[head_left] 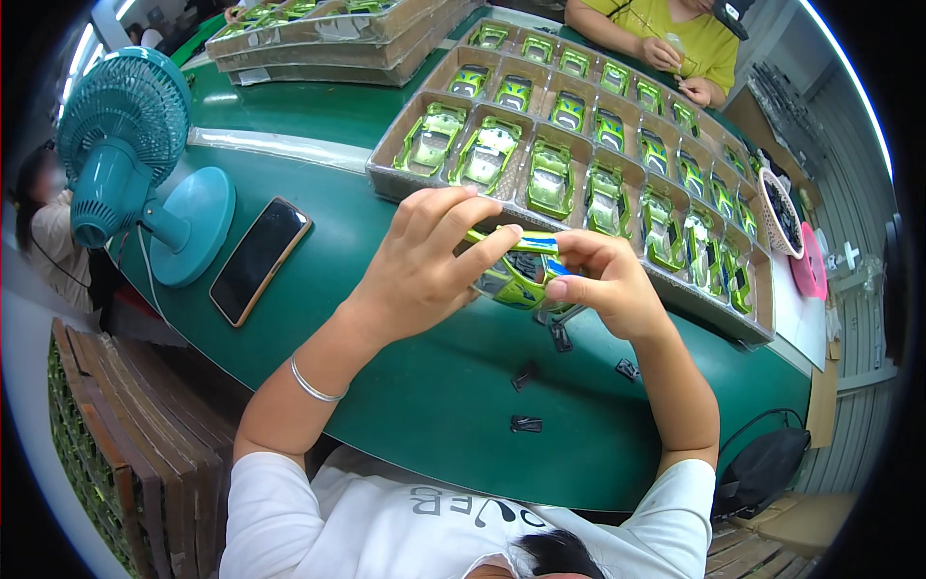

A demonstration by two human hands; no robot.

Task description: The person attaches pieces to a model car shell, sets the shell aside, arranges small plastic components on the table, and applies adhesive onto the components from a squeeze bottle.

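Observation:
Between my two hands, raised above the green table, is a lime-green toy car body (521,275) with blue and black markings. My left hand (429,251) grips its left end, fingers curled over the top. My right hand (610,280) pinches the right end between thumb and fingers. Below it on the table lie several small black plastic parts, among them one near the front (526,424) and another by my right forearm (627,369). Just beyond my hands stands a divided cardboard tray (386,183) with rows of similar green car bodies (551,179).
A teal fan (125,145) and a phone (260,261) are on the left. Stacked trays (318,58) stand at the far left, a basket (779,212) at the right. Across the table sits a person in yellow (666,43). More trays (145,444) lean at lower left.

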